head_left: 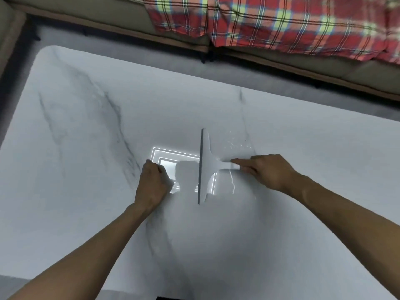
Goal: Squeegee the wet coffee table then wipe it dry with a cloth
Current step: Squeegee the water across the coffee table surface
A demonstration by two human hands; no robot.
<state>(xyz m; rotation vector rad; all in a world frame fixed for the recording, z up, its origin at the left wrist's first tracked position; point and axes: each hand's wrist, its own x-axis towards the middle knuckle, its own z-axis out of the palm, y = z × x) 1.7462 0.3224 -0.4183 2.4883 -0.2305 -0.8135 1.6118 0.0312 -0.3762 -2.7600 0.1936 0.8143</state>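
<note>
Two hands work apart over a white, grey-veined marble tabletop [86, 148], with the squeegee [207, 167] between them near the middle of the surface. The right hand [266, 169] grips the squeegee's short white handle, fingers wrapped round it and the thumb lying along the top. From there the handle widens toward the left into a broad white head. Its dark blade [200, 165] runs in a long straight line from near to far and lies on the tabletop. The left hand [152, 182] sits just left of the blade without touching it. Its fingers are curled under into a loose fist, nothing shows in its grasp, and its knuckles are on or just above the surface; which of the two I cannot tell. A bright rectangular reflection of a light [166, 156] shines on the tabletop between the left hand and the blade. On the right of the blade, beyond the handle, small water droplets [236, 145] are scattered on the marble, and a thin streak of water [232, 180] glints just below the handle. Past the far edge lie a strip of grey floor [151, 59] and a beige sofa [86, 16] draped with a red plaid blanket [281, 22].
</note>
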